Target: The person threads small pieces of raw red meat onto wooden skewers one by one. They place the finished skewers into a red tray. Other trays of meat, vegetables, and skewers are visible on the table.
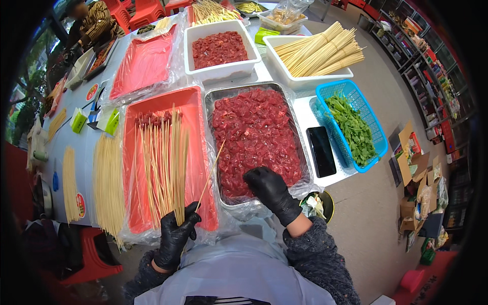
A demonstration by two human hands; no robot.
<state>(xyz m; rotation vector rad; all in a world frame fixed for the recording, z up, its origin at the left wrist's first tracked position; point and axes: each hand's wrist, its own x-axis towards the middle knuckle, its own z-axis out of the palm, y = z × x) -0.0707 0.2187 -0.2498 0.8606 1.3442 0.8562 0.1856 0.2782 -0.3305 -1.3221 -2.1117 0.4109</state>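
My left hand (175,236), in a black glove, is closed around a bundle of bamboo skewers (179,178). One skewer (210,175) stands apart from the bundle at its thumb, tilted toward the meat. Beneath the bundle is a red tray (133,193), where skewers threaded with meat (152,119) lie with their bare ends toward me. My right hand (269,190), also gloved in black, is over the near part of a metal tray (240,203) of raw red meat chunks (254,132). Its fingers are curled in at the meat; what they pinch is hidden.
Loose skewers (108,183) lie left of the red tray. Right of the metal tray are a phone (321,151) and a blue basket (373,127) of green herbs. Behind stand white tubs of meat (223,71) and skewers (300,81). A person (94,25) is at the far left.
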